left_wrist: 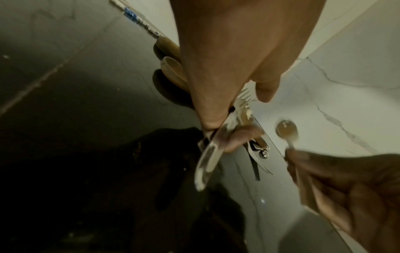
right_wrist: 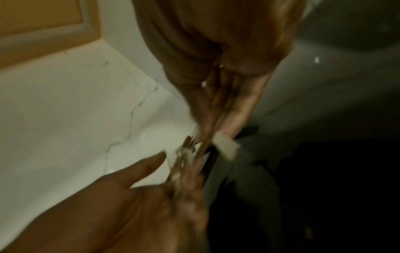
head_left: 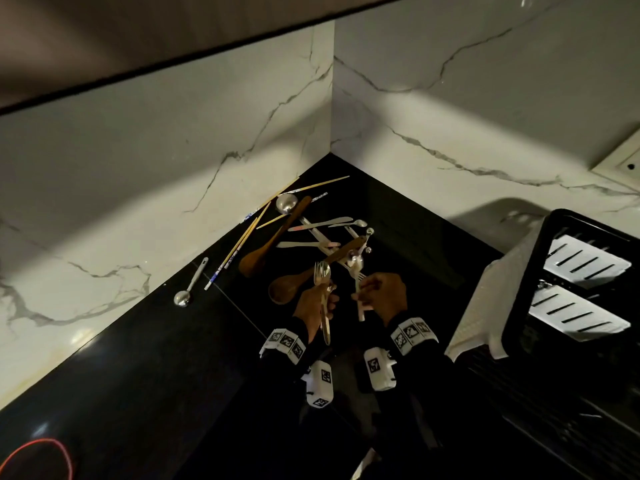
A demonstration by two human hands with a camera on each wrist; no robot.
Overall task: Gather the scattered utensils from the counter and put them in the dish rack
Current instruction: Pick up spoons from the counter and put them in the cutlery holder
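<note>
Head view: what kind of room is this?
Most likely a home kitchen: a black counter set in a marble-tiled corner, scattered utensils on it, and a black dish rack at the right.

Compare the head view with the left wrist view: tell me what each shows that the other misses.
Only the head view shows the black dish rack at the right, the lone metal spoon near the wall and the chopsticks.

Only the left wrist view shows, close up, fork tines sticking out of the left hand's grip.

Both show the two hands holding metal cutlery, the right hand included, above the black counter, with wooden spoons lying there.
</note>
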